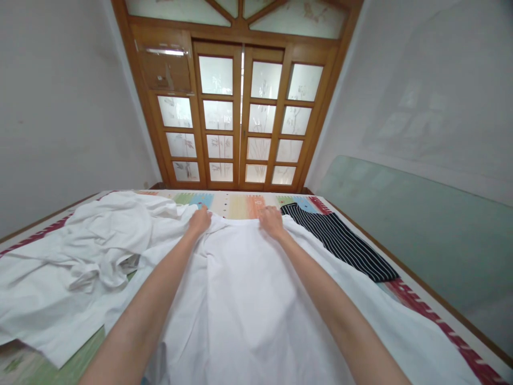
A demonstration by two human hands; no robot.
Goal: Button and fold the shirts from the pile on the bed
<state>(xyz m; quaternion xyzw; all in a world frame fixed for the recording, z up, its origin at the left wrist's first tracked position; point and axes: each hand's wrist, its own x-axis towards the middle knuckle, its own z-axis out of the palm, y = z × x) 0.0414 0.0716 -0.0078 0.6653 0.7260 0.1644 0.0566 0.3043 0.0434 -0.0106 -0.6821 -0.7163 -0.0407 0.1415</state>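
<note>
A large white garment (248, 294) lies spread in front of me, its far edge running between my two hands. My left hand (200, 220) is closed on the left end of that edge. At the right end, my right hand (271, 220) has its fingers curled over the cloth and grips it. A sleeve-like length of white fabric (385, 310) stretches down to the right from there. To the left, a crumpled pile of white cloth (116, 230) lies close to my left forearm. Fingertips of both hands are partly hidden.
A black-and-white striped garment (340, 235) lies flat at the right. Under everything is a colourful patterned bed cover (240, 206). A pale green panel (417, 224) borders the right side, and wooden glazed doors (240, 107) stand beyond the far edge.
</note>
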